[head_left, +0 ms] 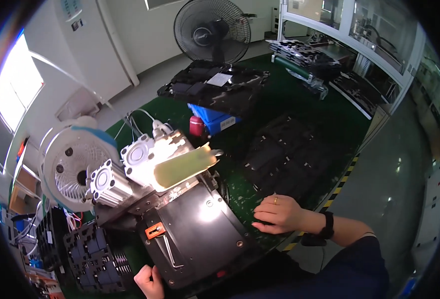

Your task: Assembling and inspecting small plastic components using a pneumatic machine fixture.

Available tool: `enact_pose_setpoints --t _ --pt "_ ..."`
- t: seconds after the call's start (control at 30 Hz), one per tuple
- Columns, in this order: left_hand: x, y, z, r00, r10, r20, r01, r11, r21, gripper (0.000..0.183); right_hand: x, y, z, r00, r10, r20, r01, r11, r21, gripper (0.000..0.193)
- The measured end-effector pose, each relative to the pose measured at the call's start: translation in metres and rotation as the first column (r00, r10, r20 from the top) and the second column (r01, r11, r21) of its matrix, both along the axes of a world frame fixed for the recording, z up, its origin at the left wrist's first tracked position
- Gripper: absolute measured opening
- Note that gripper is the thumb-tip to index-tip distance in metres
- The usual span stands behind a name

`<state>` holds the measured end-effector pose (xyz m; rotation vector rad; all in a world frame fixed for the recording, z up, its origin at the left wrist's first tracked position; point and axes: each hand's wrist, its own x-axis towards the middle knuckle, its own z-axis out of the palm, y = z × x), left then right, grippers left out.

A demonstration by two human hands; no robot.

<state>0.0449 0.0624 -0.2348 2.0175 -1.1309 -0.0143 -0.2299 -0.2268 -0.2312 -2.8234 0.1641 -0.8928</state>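
My left hand [151, 283] is closed beside the near left corner of a black machine base plate [205, 219]; whatever its curled fingers may hold is hidden. On that plate lie an orange hex key holder [155, 230] and loose L-shaped hex keys [170, 251]. My right hand [280, 214], with a ring and a dark wristband, rests with fingers stretched on the green tabletop [242, 202], holding nothing I can see. Just beyond it spreads a group of flat black parts [285, 154]. Silver pneumatic cylinders [111, 183] and a brightly lit yellowish block [185, 167] sit above the plate.
More black parts in trays [98, 254] are at the left. Behind the machine, a black marbled board [215, 87] rests on a blue box [212, 118] beside a red container [196, 126]. A black fan [212, 32] stands at the back. Striped tape [344, 179] edges the right side.
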Motion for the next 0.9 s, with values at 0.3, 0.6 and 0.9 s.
enact_pose_setpoints --t 0.3,0.6,0.9 --pt "-0.003 0.002 0.008 0.996 0.041 0.077 -0.041 0.999 -0.012 0.033 0.013 0.0 -0.001 0.99 -0.138 0.02 0.138 0.99 0.012 0.023" --pt "-0.012 0.009 0.027 0.98 -0.084 -0.179 0.056 0.987 -0.151 0.021 -0.001 0.011 0.027 0.987 -0.161 -0.002 0.161 0.986 0.035 0.025" --pt "0.094 0.11 0.108 0.964 0.246 -0.103 -0.266 0.867 -0.422 0.013 0.017 0.033 0.118 0.982 -0.072 0.174 -0.163 0.139 0.977 0.016"
